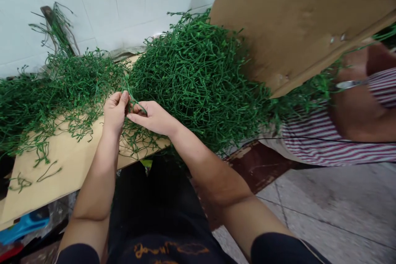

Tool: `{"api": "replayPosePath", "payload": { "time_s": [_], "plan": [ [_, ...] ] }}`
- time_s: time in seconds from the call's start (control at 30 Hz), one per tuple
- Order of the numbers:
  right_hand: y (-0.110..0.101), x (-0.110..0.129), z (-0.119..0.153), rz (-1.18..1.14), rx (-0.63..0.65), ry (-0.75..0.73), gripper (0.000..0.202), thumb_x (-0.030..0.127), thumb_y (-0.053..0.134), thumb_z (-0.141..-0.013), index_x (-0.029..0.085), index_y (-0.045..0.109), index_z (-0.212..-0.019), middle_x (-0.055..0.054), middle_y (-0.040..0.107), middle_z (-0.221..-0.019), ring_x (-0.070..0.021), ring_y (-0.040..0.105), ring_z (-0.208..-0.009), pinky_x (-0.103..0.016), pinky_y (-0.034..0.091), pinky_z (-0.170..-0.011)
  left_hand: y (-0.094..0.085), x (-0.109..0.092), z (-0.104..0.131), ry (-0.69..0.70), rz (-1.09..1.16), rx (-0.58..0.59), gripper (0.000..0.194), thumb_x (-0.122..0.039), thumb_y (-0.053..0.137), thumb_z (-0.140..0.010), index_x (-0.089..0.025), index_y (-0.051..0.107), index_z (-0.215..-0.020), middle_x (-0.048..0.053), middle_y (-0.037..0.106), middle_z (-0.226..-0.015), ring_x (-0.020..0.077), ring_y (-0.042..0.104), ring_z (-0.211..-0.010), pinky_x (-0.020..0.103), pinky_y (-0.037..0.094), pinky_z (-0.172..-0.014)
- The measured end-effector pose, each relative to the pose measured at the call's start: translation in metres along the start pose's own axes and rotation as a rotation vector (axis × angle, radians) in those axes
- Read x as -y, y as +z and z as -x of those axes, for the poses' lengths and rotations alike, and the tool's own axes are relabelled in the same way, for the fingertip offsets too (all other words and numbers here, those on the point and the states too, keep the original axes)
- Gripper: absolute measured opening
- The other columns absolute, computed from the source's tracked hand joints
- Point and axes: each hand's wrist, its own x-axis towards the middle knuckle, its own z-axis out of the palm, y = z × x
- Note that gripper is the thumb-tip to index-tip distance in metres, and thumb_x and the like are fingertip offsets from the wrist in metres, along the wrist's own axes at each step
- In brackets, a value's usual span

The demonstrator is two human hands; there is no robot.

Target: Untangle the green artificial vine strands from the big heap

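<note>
Thin green artificial plant stems lie in a big heap (192, 78) in front of me, with small knobs at their ends. My left hand (115, 111) pinches a green stem between thumb and fingers at the near left side of the heap. Close beside it, my right hand (151, 117) has its fingers curled around the lower part of a green stem (138, 105). The fingertips of both hands nearly meet, and some are hidden. A looser pile (83, 74) of the same stems spreads left of my hands.
A tan board (68, 152) lies under the stems, a few scattered on it. Another brown board (297, 20) stands tilted at upper right. Beyond it sits a person in striped clothing (328, 140). White tiled wall (93, 4) is behind; a blue object (26, 227) is below left.
</note>
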Motion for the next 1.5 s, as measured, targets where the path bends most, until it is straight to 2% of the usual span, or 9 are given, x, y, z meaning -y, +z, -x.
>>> {"api": "replayPosePath", "payload": {
  "time_s": [0.23,0.4,0.63,0.7,0.83,0.93,1.2,1.37,1.5],
  "plan": [
    [0.009,-0.001,0.003,-0.043,-0.229,-0.127,0.03,0.02,0.044,-0.084,0.019,0.031,-0.057,0.005,0.027,-0.057,-0.006,0.026,-0.055,-0.023,0.025,-0.054,0.005,-0.002,-0.004,-0.075,0.129,-0.067,0.029,-0.029,0.066,-0.077,-0.016,0.051,-0.055,-0.006,0.045,-0.043,0.0022,0.034,-0.034,0.017,0.022,-0.036],
    [0.017,-0.01,0.003,-0.211,-0.255,-0.129,0.034,0.043,0.045,-0.086,0.021,0.034,-0.063,0.005,0.029,-0.056,-0.0074,0.032,-0.055,-0.022,0.03,-0.051,0.012,0.007,-0.017,-0.134,0.181,-0.175,0.024,-0.028,0.063,-0.078,-0.018,0.051,-0.059,-0.007,0.046,-0.045,0.0024,0.034,-0.034,0.018,0.023,-0.035],
    [0.008,-0.015,0.004,-0.336,-0.308,-0.086,0.041,0.056,0.053,-0.078,0.021,0.036,-0.066,0.006,0.026,-0.056,-0.0059,0.026,-0.051,-0.021,0.023,-0.046,0.006,0.008,0.002,-0.182,0.156,0.116,0.024,-0.036,0.073,-0.067,-0.018,0.058,-0.07,-0.004,0.059,-0.064,0.0047,0.051,-0.05,0.016,0.039,-0.044],
    [0.007,-0.016,0.004,-0.32,-0.355,-0.056,0.041,0.052,0.056,-0.077,0.021,0.033,-0.064,0.007,0.025,-0.056,-0.0056,0.025,-0.051,-0.022,0.022,-0.046,0.005,0.011,0.007,-0.147,0.09,0.144,0.027,-0.034,0.077,-0.062,-0.017,0.059,-0.072,-0.003,0.06,-0.067,0.0047,0.053,-0.055,0.015,0.04,-0.048],
    [0.007,-0.013,0.006,-0.249,-0.406,-0.071,0.035,0.038,0.049,-0.086,0.021,0.029,-0.063,0.006,0.025,-0.057,-0.006,0.025,-0.053,-0.023,0.023,-0.049,0.004,0.016,0.008,-0.025,0.007,0.046,0.03,-0.039,0.073,-0.066,-0.016,0.055,-0.064,-0.004,0.054,-0.058,0.0036,0.046,-0.05,0.015,0.035,-0.046],
    [0.005,-0.011,0.006,-0.135,-0.454,-0.113,0.031,0.028,0.046,-0.087,0.02,0.03,-0.062,0.006,0.027,-0.058,-0.0062,0.027,-0.055,-0.023,0.026,-0.054,0.005,0.014,0.008,-0.006,-0.045,0.121,0.035,-0.047,0.071,-0.066,-0.017,0.054,-0.066,-0.004,0.053,-0.06,0.0049,0.047,-0.052,0.018,0.037,-0.049],
    [0.005,-0.022,0.006,0.035,-0.467,-0.112,0.031,0.024,0.046,-0.085,0.02,0.029,-0.06,0.006,0.027,-0.057,-0.0068,0.027,-0.055,-0.024,0.024,-0.054,0.005,0.02,0.011,0.181,-0.192,0.23,0.041,-0.052,0.071,-0.063,-0.017,0.051,-0.071,-0.003,0.049,-0.065,0.0073,0.044,-0.06,0.021,0.039,-0.058],
    [0.005,-0.019,0.008,0.18,-0.516,-0.126,0.03,0.026,0.045,-0.086,0.02,0.028,-0.062,0.006,0.026,-0.056,-0.007,0.025,-0.055,-0.024,0.023,-0.054,0.004,0.026,0.008,0.373,-0.332,0.051,0.026,-0.038,0.062,-0.077,-0.019,0.047,-0.07,-0.004,0.044,-0.064,0.008,0.04,-0.059,0.022,0.035,-0.057],
    [0.004,-0.018,0.009,0.204,-0.521,-0.14,0.03,0.029,0.043,-0.086,0.02,0.028,-0.062,0.005,0.027,-0.057,-0.0069,0.026,-0.054,-0.024,0.024,-0.055,0.005,0.027,0.011,0.309,-0.308,0.147,0.027,-0.042,0.058,-0.079,-0.019,0.046,-0.072,-0.004,0.042,-0.063,0.0085,0.04,-0.059,0.022,0.036,-0.058]
  ]
}}
